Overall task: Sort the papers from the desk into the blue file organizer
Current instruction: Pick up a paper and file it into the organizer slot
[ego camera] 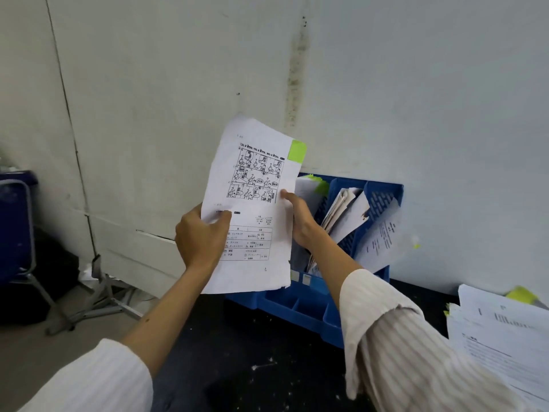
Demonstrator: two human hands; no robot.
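A printed sheet [255, 185] with comic panels, a table and a green sticky tab at its top right corner is held upright in front of me. My left hand [199, 236] pinches its left edge with the thumb on the front. My right hand [297, 218] grips its right edge. Just behind and to the right stands the blue file organizer [383, 197] against the wall, its slots holding several papers. One loose sheet [383, 236] leans out of its right side.
A stack of papers [502, 337] with yellow-green tabs lies on the dark desk [237, 367] at the right. A blue chair on a metal frame [17, 233] stands on the floor at the left. The white wall is close behind.
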